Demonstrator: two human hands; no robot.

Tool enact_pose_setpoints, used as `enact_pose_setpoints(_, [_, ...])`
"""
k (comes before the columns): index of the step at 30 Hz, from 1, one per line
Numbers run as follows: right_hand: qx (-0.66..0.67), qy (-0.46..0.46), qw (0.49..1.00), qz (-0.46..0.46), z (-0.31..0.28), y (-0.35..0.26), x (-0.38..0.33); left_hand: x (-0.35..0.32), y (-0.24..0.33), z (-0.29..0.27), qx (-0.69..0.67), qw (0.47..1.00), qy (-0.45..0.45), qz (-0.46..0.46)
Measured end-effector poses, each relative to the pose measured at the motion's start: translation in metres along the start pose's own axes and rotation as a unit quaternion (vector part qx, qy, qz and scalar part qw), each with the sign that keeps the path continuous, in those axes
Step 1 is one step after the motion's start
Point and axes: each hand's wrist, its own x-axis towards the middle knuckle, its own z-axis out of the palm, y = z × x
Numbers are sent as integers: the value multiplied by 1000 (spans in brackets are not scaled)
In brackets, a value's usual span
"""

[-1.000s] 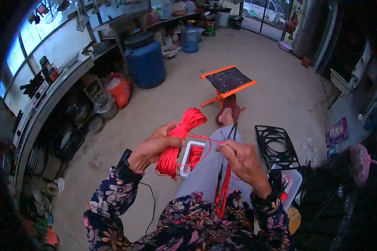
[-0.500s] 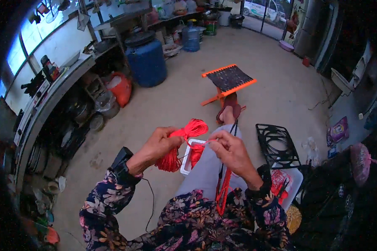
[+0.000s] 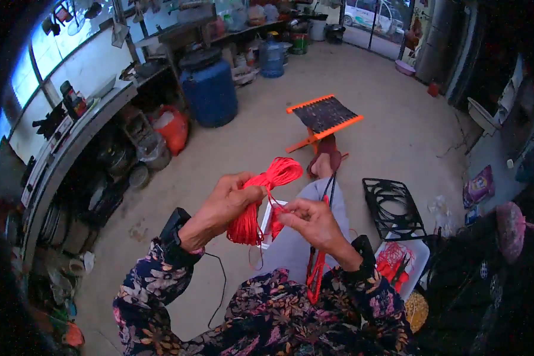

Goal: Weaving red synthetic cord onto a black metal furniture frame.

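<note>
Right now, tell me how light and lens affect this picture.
Head view: the windows at upper left glare bluish white; head view: the counter bows with the fisheye, corners falling black; head view: the left hand and red cord bundle read fairly clearly.

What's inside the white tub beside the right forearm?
The white tub holds tangled red cord and something dark, too small to identify. The right sleeve covers its left part; anything there is hidden.

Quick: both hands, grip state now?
Left hand: closed, holding the red cord bundle.
Right hand: curled in at a red strand; whether it pinches that cannot be told.
</note>
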Motion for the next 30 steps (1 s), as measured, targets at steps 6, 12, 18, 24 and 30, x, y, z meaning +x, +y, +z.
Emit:
enact_pose_setpoints(6, [-189,183,959,-104,-17,-16,4,-2,-11,-4,86,996,25,27])
enact_pose_setpoints(12, [-137,195,968,-78,-19,-17,9,-7,-5,3,89,993,-34,-66])
enact_pose_setpoints(18, [-39,93,995,-27,-23,-9,9,-15,-2,-9,34,985,-155,-75])
enact_pose_setpoints(24, [0,-17,998,-54,-10,0,10,-12,-15,-13,-97,961,-256,-35])
enact_pose_setpoints(30, [-20,-19,998,-62,-5,-10,5,-8,-17,-8,-240,952,-190,-11])
